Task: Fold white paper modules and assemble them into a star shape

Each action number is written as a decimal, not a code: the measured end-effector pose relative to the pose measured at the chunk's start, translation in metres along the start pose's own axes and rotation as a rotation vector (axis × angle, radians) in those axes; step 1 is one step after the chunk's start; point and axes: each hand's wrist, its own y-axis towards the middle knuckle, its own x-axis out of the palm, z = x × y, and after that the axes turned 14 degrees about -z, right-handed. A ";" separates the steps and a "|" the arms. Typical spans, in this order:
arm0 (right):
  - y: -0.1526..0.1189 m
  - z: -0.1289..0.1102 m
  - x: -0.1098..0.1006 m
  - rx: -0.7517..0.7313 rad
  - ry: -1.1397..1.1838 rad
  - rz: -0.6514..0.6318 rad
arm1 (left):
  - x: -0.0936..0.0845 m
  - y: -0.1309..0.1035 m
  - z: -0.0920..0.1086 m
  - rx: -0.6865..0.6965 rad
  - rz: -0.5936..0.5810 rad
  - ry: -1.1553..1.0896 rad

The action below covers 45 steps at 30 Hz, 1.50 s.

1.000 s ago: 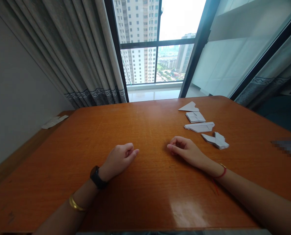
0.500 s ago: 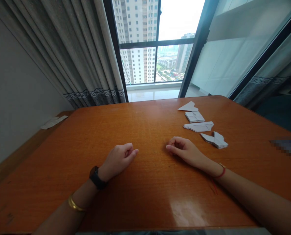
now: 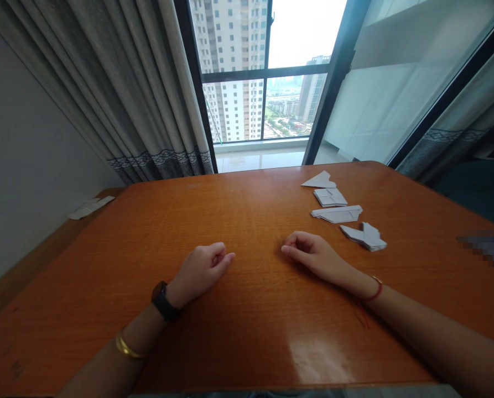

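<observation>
the folded papers [image 3: 337, 214] lie in a column on the brown table [image 3: 247, 331], just beyond my right hand [image 3: 308, 251] and toward its outer side. that hand rests with its fingers curled loosely inward, holding nothing i can see. my left hand [image 3: 201, 270], well apart from them, is closed in a loose fist on the wood.

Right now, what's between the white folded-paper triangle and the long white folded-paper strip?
A squarish white folded-paper packet lies between the triangle and the strip, on the orange-brown wooden table; the head view shows it.
</observation>
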 end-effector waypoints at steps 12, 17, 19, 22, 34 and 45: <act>0.000 0.000 0.000 -0.003 0.009 -0.011 | 0.000 -0.001 0.001 -0.007 -0.006 0.000; -0.001 -0.001 0.000 0.000 0.006 -0.016 | 0.000 -0.001 0.001 -0.003 -0.007 -0.010; -0.001 0.000 0.000 -0.001 0.004 -0.017 | 0.001 -0.001 0.001 0.001 -0.009 -0.011; -0.001 0.001 -0.001 0.002 -0.001 -0.012 | 0.001 -0.001 0.000 0.004 -0.010 -0.011; -0.001 -0.002 0.000 -0.004 -0.008 -0.005 | 0.002 0.000 0.001 0.006 -0.017 0.003; 0.000 0.003 0.000 -0.006 -0.018 -0.009 | 0.001 0.000 0.002 0.000 -0.018 -0.006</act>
